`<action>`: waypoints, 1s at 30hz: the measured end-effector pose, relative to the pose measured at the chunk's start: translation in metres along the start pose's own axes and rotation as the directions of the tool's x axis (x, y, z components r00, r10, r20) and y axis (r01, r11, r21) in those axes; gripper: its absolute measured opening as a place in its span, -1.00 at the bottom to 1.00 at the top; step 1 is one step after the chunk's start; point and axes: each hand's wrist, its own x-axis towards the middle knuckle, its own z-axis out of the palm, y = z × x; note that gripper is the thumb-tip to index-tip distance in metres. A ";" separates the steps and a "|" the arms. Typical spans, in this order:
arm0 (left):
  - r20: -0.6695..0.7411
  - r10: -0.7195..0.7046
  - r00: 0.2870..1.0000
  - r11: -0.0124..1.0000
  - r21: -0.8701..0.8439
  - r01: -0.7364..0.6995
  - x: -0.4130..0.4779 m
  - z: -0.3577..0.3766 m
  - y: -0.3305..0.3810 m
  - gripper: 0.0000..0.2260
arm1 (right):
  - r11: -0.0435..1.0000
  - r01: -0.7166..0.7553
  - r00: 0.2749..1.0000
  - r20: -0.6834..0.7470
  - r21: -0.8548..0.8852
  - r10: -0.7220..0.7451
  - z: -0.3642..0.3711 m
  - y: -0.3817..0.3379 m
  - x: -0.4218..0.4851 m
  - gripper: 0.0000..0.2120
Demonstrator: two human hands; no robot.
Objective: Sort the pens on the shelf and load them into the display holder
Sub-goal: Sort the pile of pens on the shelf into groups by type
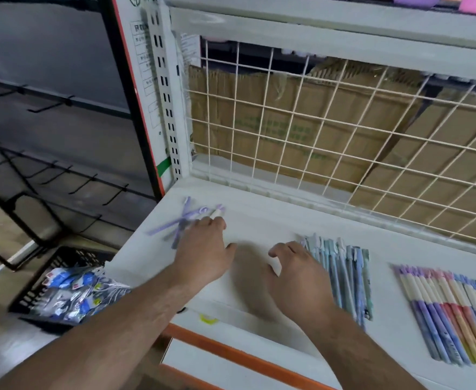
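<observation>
Purple pens (169, 226) beneath left hand (203, 250), grip unclear; right hand (297, 273) loosely curled, empty.

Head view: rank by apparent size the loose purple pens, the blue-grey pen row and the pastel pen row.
1. pastel pen row, largest, though nearer and cut by the frame edge.
2. blue-grey pen row.
3. loose purple pens, smallest; farther off, partly under the left hand.

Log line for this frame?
left hand: on loose purple pens | right hand: open, at blue pen row | multicolour pen row: aligned
</observation>
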 end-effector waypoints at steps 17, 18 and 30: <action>0.407 -0.150 0.901 0.988 0.039 0.148 0.072 -0.020 -0.067 -0.80 | 0.982 -0.187 0.982 0.021 0.004 0.187 0.042 -0.067 0.049 -0.79; 0.383 -0.126 0.915 0.989 0.115 0.088 0.072 -0.020 -0.065 -0.83 | 0.980 -0.197 0.980 0.024 -0.002 0.197 0.043 -0.068 0.049 -0.79; 0.336 0.150 0.930 0.962 0.167 -0.216 0.064 -0.010 -0.050 -0.90 | 0.975 -0.222 0.972 0.067 -0.030 0.223 0.035 -0.061 0.041 -0.75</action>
